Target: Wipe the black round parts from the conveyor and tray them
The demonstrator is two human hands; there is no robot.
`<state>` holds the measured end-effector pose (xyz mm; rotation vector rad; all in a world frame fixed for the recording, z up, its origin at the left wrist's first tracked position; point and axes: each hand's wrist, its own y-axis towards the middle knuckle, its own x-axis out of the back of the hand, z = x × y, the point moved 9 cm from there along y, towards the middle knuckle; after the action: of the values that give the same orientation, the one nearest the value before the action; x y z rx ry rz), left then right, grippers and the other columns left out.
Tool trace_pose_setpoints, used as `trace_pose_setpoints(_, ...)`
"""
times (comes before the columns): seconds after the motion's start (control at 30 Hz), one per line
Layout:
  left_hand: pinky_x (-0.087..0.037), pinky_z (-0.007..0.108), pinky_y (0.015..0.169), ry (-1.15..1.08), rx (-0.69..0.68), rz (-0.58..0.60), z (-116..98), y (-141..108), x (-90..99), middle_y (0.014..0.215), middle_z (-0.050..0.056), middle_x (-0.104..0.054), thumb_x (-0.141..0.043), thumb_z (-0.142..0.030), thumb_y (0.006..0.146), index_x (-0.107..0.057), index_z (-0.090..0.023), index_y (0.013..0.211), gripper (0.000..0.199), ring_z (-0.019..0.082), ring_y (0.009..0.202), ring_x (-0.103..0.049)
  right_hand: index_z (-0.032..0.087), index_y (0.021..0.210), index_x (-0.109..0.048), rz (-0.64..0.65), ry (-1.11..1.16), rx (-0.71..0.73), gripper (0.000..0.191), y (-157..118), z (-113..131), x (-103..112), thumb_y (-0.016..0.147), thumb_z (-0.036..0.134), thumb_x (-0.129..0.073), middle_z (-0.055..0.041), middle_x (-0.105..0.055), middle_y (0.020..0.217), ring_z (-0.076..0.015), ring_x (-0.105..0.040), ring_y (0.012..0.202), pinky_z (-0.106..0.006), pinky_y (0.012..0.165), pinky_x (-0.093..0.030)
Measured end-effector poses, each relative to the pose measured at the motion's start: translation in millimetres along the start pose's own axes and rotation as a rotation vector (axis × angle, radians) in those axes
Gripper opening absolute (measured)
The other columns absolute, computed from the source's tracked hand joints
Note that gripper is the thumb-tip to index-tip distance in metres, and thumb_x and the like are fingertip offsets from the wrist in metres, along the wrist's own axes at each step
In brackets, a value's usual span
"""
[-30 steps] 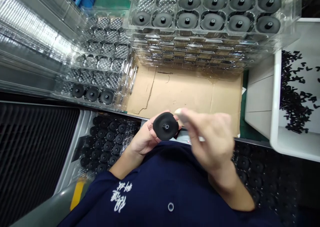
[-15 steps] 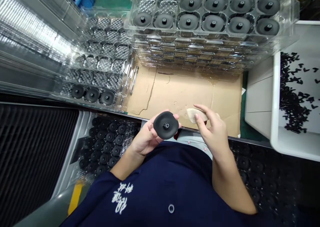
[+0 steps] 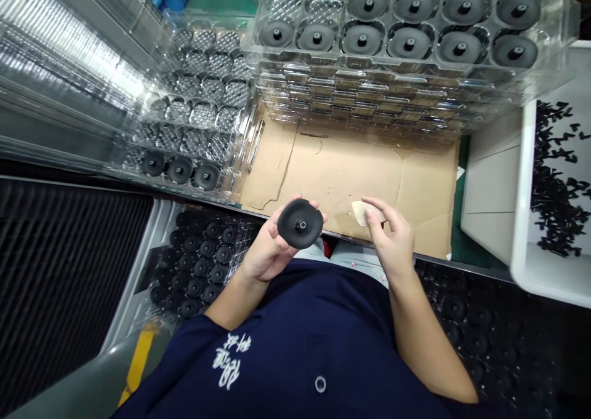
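Note:
A black round part with a small raised stem at its centre faces up in my left hand, whose fingers hold it from below and around the edge. To the right, my right hand pinches a small cream-coloured pad between thumb and fingers. The two hands are apart, over the front edge of a cardboard sheet. The pad does not touch the black part.
Stacked clear trays with black parts stand at the back. Another clear tray at left holds three black parts. At right is a white bin of small black pieces. More filled trays sit below the table edge.
The black part in my left hand has tilted slightly and shifted a little left and up. The view has also shifted, and my right hand still holds the pad.

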<state>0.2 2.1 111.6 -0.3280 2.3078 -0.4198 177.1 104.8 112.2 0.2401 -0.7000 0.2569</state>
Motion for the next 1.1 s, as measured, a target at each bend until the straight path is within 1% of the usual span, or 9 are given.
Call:
trace_pose_setpoints(0.13,-0.045,0.045,0.102,-0.015,0.048,0.034,4,0,-9.5,0.129,0.008,-0.06,-0.087,-0.045,0.056,-0.058,-0.029,0.121,0.073,0.031,0.116,-0.06,0.021,0.107,-0.07,0.003,-0.177,-0.101,0.03,-3,-55,-23,0.088,0.033,-0.05,-0.0092,-0.067,0.096,-0.0234,-0.054,0.091,-0.045,0.087,-0.042)
trace_pose_setpoints(0.23,-0.049,0.044,0.098,-0.066,0.102,0.107,8,-4,-20.5,0.127,0.009,-0.062,-0.077,-0.058,0.064,-0.06,-0.027,0.121,0.068,0.031,0.112,-0.063,0.019,0.113,-0.067,-0.048,-0.251,-0.126,0.035,-4,-61,-26,0.083,0.031,-0.054,-0.0172,-0.057,0.121,-0.0338,-0.045,0.115,-0.059,0.094,-0.036)
trace_pose_setpoints(0.33,-0.053,0.042,0.091,-0.118,0.118,0.172,9,-9,-26.9,0.122,0.008,-0.065,-0.06,-0.066,0.077,-0.06,-0.027,0.123,0.06,0.029,0.106,-0.066,0.02,0.12,-0.062,-0.111,-0.216,-0.018,0.037,-8,-29,-16,0.085,0.029,-0.053,-0.0167,-0.051,0.131,-0.0334,-0.04,0.125,-0.06,0.101,-0.034)
trace_pose_setpoints(0.43,-0.056,0.037,0.077,0.015,-0.047,0.196,-3,-13,-24.6,0.121,0.008,-0.065,-0.054,-0.061,0.084,-0.051,-0.033,0.132,0.056,0.024,0.089,-0.071,0.022,0.122,-0.06,-0.078,-0.021,0.114,0.035,-16,12,-11,0.089,0.024,-0.05,-0.0123,-0.058,0.121,-0.026,-0.05,0.118,-0.052,0.102,-0.04)
trace_pose_setpoints(0.6,-0.042,0.041,0.102,0.628,-0.528,0.123,-39,-29,-20.3,0.125,0.007,-0.062,-0.083,-0.019,0.064,-0.036,-0.036,0.142,0.093,0.025,0.116,-0.058,0.022,0.121,-0.059,0.098,0.197,0.111,0.031,-36,40,-25,0.091,0.023,-0.05,-0.009,-0.066,0.109,-0.021,-0.06,0.106,-0.044,0.095,-0.049)
trace_pose_setpoints(0.73,-0.039,0.044,0.105,0.799,-0.6,0.135,-44,-38,-19.2,0.127,0.009,-0.062,-0.084,-0.012,0.059,-0.041,-0.033,0.139,0.093,0.027,0.119,-0.056,0.023,0.126,-0.055,0.074,0.235,0.174,0.036,-50,52,-20,0.09,0.02,-0.053,-0.0081,-0.066,0.103,-0.0196,-0.063,0.097,-0.042,0.089,-0.052)
trace_pose_setpoints(0.9,-0.038,0.045,0.107,0.915,-0.689,0.184,-47,-53,-22.0,0.135,0.01,-0.057,-0.082,-0.014,0.066,-0.03,-0.037,0.145,0.098,0.027,0.122,-0.054,0.028,0.135,-0.048,0.05,0.156,0.565,0.054,-55,94,1,0.085,0.012,-0.06,-0.0073,-0.065,0.102,-0.0203,-0.06,0.093,-0.041,0.083,-0.049)
trace_pose_setpoints(1.0,-0.038,0.042,0.106,0.921,-0.598,0.205,-42,-55,-19.7,0.134,0.012,-0.058,-0.081,-0.028,0.069,-0.031,-0.032,0.146,0.092,0.026,0.122,-0.054,0.027,0.125,-0.057,0.164,0.103,0.699,0.042,-53,114,0,0.085,0.013,-0.058,-0.0057,-0.063,0.096,-0.0189,-0.058,0.086,-0.037,0.078,-0.046)
trace_pose_setpoints(1.1,-0.049,0.036,0.092,0.731,-0.256,0.175,-19,-46,1.5,0.114,0.013,-0.069,-0.066,-0.056,0.077,-0.056,-0.019,0.128,0.063,0.025,0.105,-0.065,0.022,0.096,-0.065,0.246,0.178,0.71,0.017,-55,125,-8,0.087,0.012,-0.054,-0.0018,-0.059,0.075,-0.0153,-0.053,0.069,-0.032,0.067,-0.042)
